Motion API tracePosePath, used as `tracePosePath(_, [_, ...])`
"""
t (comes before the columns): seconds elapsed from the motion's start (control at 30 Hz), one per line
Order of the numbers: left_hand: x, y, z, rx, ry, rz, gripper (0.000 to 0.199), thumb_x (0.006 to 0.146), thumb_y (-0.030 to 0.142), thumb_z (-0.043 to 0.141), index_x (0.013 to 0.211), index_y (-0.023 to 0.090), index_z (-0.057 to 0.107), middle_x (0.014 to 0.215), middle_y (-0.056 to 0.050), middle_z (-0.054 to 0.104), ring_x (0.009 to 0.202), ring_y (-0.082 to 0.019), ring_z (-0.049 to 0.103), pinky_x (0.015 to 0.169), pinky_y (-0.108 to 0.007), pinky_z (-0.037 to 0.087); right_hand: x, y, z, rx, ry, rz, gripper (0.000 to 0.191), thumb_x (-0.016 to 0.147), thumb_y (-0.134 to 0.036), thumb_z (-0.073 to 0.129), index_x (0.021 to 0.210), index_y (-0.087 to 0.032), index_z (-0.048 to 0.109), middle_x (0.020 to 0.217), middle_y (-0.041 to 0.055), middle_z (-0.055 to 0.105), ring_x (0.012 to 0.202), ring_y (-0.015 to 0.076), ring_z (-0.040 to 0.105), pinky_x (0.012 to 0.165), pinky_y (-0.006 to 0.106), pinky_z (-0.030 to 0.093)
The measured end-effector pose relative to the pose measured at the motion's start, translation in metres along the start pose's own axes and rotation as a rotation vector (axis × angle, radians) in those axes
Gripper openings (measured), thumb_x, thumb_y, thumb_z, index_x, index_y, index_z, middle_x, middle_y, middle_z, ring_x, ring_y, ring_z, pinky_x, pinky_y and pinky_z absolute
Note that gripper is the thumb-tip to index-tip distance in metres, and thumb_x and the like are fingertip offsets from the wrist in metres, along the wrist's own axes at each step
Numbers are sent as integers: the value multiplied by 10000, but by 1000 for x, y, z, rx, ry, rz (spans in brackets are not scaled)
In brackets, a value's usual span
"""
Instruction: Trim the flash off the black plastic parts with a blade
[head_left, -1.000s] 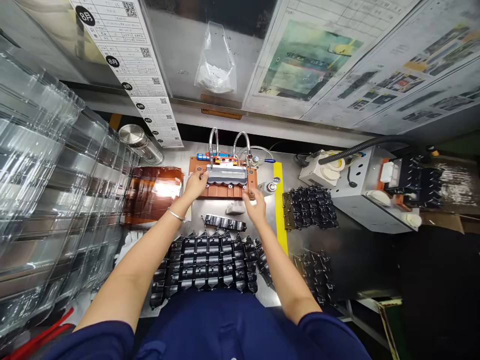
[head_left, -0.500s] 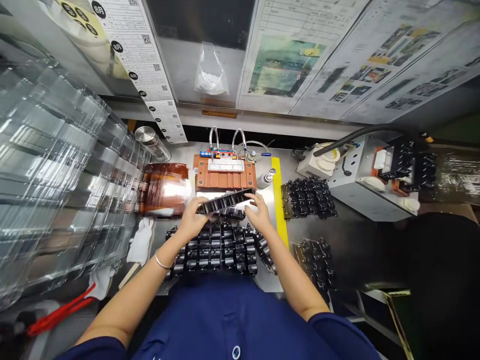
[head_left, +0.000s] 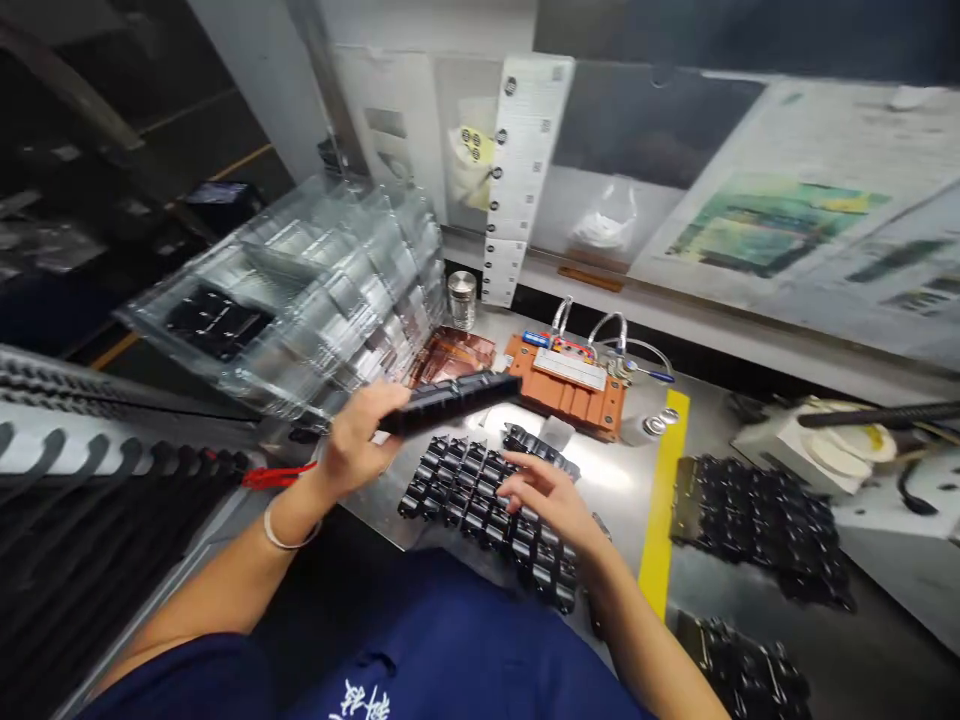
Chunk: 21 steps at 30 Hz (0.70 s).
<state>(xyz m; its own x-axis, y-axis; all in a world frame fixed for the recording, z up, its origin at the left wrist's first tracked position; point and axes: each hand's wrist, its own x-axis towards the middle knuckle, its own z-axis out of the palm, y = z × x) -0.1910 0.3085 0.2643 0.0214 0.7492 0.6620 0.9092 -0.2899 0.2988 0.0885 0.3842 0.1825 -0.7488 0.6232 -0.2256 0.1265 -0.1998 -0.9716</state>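
My left hand [head_left: 366, 435] grips one end of a long black plastic part [head_left: 450, 400], which is raised and slightly tilted, its far end toward the orange fixture [head_left: 562, 395]. Its underside is hidden. My right hand [head_left: 544, 495] is off that part, with fingers apart and nothing in them. It hovers over rows of similar black parts [head_left: 469, 490] on the metal table. One more black part [head_left: 540, 445] lies between those rows and the fixture.
A stack of clear plastic trays [head_left: 315, 290] stands at the left, with black parts [head_left: 217, 320] in the top one. A metal jar [head_left: 462, 298] is behind. Right of the yellow strip [head_left: 664, 500] lie more black parts [head_left: 757, 520] beside a white machine [head_left: 900, 540].
The view has swung left. My right hand has let go of the black part, which both hands held before. My left hand has carried it leftward, toward the clear trays.
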Motion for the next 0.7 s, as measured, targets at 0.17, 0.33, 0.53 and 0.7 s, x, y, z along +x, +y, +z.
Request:
tracePosePath(0.17, [54, -60, -121, 548, 374, -366, 449, 737, 403, 722, 1122, 224, 576, 1052, -72, 641, 1027, -263, 616, 913, -466, 527, 43, 20, -10, -430, 239, -43, 368, 825, -424, 560, 1088, -184, 654, 807, 60, 711, 724, 210, 663, 705, 361, 545])
tracePosePath(0.33, [92, -148, -121, 603, -33, -583, 505, 820, 477, 608, 1169, 113, 569, 1261, -117, 570, 1188, -326, 528, 992, -564, 427, 125, 22, 36, -1031, 144, -31, 373, 866, -240, 508, 1212, -138, 607, 1135, 133, 671, 1073, 252, 606, 927, 395, 482])
tracePosePath(0.53, [76, -134, -96, 349, -274, -407, 649, 875, 547, 492, 1370, 133, 428, 1404, -128, 493, 1323, -331, 424, 1095, -581, 334, 214, 52, 79, -1174, 83, 22, 651, 814, -182, 627, 1411, -66, 396, 1493, 257, 327, 1395, 362, 284, 1097, 545, 268])
tracePosePath(0.7, [6, -88, -36, -10, -396, -173, 392, 908, 417, 491, 1252, 240, 556, 1259, -63, 624, 1203, -223, 555, 1061, -388, 433, 221, 74, 80, -1199, 20, 57, 461, 883, -43, 428, 1335, -107, 499, 1473, 231, 376, 1374, 293, 357, 1078, 496, 320])
